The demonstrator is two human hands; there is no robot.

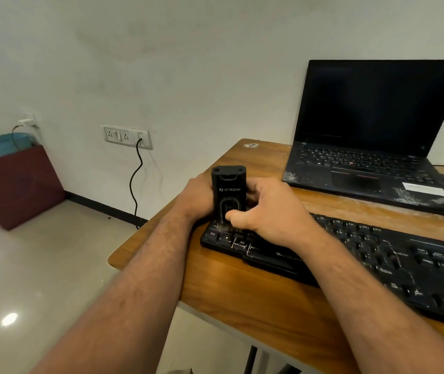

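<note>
– So, your handheld cleaner point(228, 190) stands at the 9 o'clock end of the keyboard point(377, 255), near the left edge of the desk point(242, 292). Its long axis is close to upright and its brush tip point(223, 227) is down on the keys by Ctrl and Alt.

– Agreed, and you have it from both flanks. Your left grip point(198, 197) wraps it from 9 o'clock. The fingers go out of sight behind the body, but the palm sits flush against the side.

– Your right grip point(269, 209) comes in from 3 o'clock, curled round the far side, with the thumb point(235, 215) laid across the front at the oval recess. Neither grip is open; both are closed on the cleaner.

– Whether that thumb presses or only rests there, I can't tell.

– For your next stroke, I'd judge one thing matters: the rest of the keys run off toward 4 o'clock from the brush tip, under and past your right wrist.

– So your own right forearm lies along the path. You'd probably want to lift that wrist as you travel, and let the left grip, which sits on the trailing side, push.

– Hold the axis upright as you go, or the brush may skip across the key tops. The laptop point(371, 147) at 1 o'clock sits well apart, so it shouldn't get in your way.
</note>
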